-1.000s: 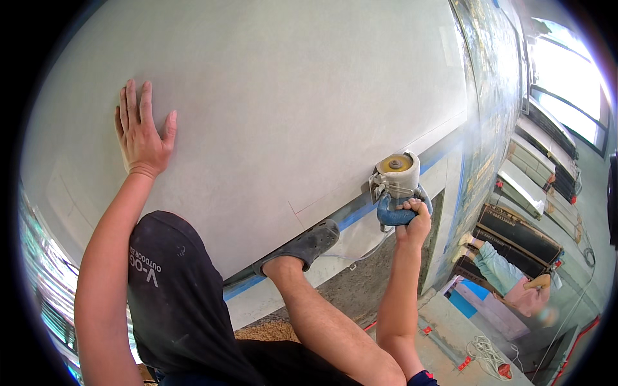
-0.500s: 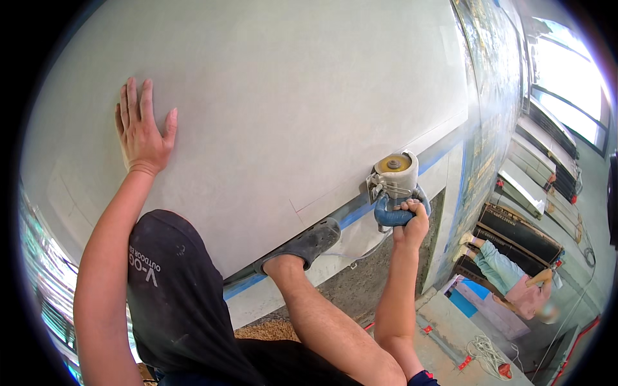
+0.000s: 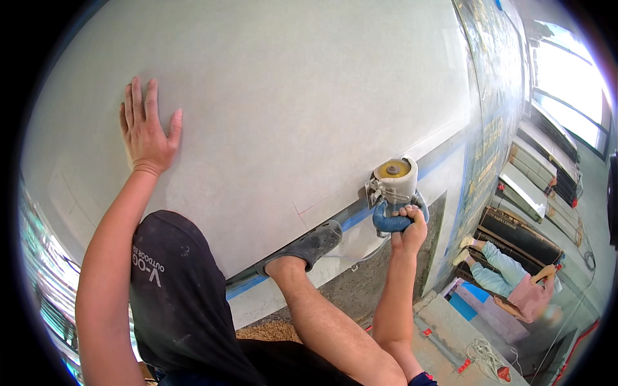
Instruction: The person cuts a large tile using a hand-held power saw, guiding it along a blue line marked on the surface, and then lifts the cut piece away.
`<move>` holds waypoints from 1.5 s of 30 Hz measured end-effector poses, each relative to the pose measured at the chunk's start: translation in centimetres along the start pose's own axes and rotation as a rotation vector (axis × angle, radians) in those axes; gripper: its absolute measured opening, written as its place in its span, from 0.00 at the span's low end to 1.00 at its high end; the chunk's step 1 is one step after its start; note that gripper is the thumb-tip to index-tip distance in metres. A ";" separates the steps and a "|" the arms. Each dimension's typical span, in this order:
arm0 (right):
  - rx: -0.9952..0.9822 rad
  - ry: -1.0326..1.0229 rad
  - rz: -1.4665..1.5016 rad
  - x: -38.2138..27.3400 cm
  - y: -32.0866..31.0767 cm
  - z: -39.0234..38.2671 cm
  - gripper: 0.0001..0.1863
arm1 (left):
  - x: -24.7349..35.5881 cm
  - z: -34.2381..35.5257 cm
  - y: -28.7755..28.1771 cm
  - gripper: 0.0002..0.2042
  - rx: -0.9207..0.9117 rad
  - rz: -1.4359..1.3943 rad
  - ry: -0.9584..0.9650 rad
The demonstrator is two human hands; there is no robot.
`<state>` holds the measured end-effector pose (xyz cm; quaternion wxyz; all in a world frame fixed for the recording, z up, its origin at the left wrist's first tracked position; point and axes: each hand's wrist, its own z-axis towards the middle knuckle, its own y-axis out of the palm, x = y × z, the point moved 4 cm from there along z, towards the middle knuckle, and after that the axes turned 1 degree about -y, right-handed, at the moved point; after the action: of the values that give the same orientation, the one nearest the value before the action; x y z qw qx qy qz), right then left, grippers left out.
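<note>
A large pale grey slab [image 3: 309, 109] fills most of the view. My left hand [image 3: 151, 135] lies flat on it with the fingers stretched out and holds nothing. At the slab's near right edge, my right hand [image 3: 411, 225] is wrapped round the blue handle of a hand-held circular saw [image 3: 396, 186]. A yellowish round disc shows at the saw's top, inside a pale, dusty guard; where the blade meets the slab is hidden. A short thin line is marked on the slab left of the saw. My foot, in a dark clog [image 3: 314, 244], rests along the edge.
Blue strips [image 3: 351, 222] run under the slab's edge, above a rough, gritty gap. A patterned sheet [image 3: 492, 96] lies beyond. Long boxes [image 3: 518, 231] are stacked at right, near a person [image 3: 515, 283] in a pink top. A coiled cord [image 3: 483, 357] lies on the floor.
The saw in my right hand has shifted slightly toward me along the slab's edge. My left hand stays flat on the slab. The person at right has changed leg position.
</note>
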<state>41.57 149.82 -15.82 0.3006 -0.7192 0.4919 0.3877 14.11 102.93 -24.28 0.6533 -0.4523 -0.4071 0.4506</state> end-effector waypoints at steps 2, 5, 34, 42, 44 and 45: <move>0.006 0.004 0.001 0.0 0.0 -0.1 0.08 | 0.1 0.0 0.1 0.33 -0.006 0.000 0.004; 0.005 0.004 0.009 -0.1 -0.1 0.1 0.08 | 0.7 0.2 0.4 0.34 -0.015 0.005 -0.002; 0.034 0.004 0.028 -0.2 0.9 -1.0 0.09 | 1.8 2.3 -0.1 0.35 -0.047 -0.019 -0.039; 0.022 0.002 0.035 0.1 0.7 -1.3 0.09 | 2.2 2.9 -0.4 0.35 -0.086 -0.033 -0.048; 0.021 0.003 0.041 0.3 0.8 -1.7 0.09 | 2.1 3.1 -0.3 0.35 -0.099 -0.035 -0.046; 0.011 -0.002 0.042 0.3 0.9 -1.8 0.08 | 2.0 3.2 -0.4 0.35 -0.109 -0.031 -0.047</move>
<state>41.25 147.90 -15.20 0.2969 -0.7067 0.5085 0.3922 11.73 105.49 -22.81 0.6247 -0.4702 -0.4533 0.4281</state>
